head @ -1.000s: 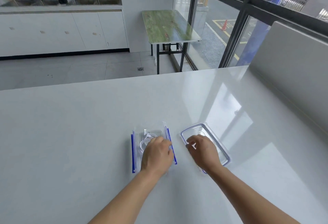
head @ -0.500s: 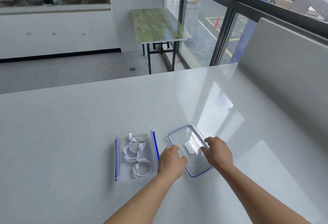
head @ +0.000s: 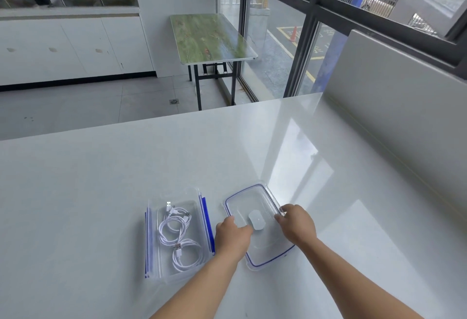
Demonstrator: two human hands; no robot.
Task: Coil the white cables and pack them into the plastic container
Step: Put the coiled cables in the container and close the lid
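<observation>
Because both hands are seen from the back, most of each fingertip is hidden, and whether the lid (head: pixel 252 198) is raised off the desk (head: pixel 101 192) or lies flat on it cannot be told. The left hand (head: pixel 233 239) has its fingers (head: pixel 228 220) curled at the lid's left long edge, with the thumb laid across the top toward a pale oval patch (head: pixel 256 220) in the middle. The right hand (head: pixel 299 226) has its fingers (head: pixel 280 216) bent over the opposite long edge, pinching the rim. So the lid is clamped between the two hands. It is clear plastic with a blue seal line around it, and its near left corner is covered by the left wrist.

Just left of the lid stands the open container (head: pixel 192 196), clear and hard to trace against the pale desk, with blue clips (head: pixel 206 220) folded out along both long sides. Inside it lie the cables (head: pixel 174 227), white and wound into two loose coils, one toward the far end and one toward the near end, with plug ends showing. The left forearm crosses in front of the container's near right corner.

Beyond the desk are a green-topped folding table (head: pixel 212 38), white cupboards (head: pixel 75 48) and a dark-framed window (head: pixel 316 15).
</observation>
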